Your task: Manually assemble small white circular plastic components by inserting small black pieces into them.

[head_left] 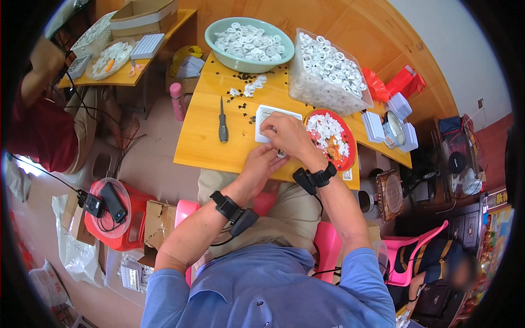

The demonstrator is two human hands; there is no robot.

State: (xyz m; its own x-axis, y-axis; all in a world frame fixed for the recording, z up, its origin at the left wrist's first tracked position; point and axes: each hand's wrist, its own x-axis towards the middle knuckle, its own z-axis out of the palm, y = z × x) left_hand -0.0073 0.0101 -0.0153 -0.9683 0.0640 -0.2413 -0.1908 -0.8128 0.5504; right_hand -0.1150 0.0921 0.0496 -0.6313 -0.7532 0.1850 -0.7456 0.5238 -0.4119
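Note:
My left hand is closed at the table's front edge, with a small light-coloured part at its fingertips. Just above it my right hand is bent with its fingers pinched together; whatever they hold is too small or hidden to name. Both hands are close together in front of a white tray, which my right hand partly covers. Right of the tray is a red round plate heaped with small white parts and some orange ones. A screwdriver with a dark handle lies to the left.
A pale green basin and a clear plastic bin, both full of white ring-shaped parts, stand at the table's far side. Small black pieces are scattered on the yellow table. Another person sits at the left table.

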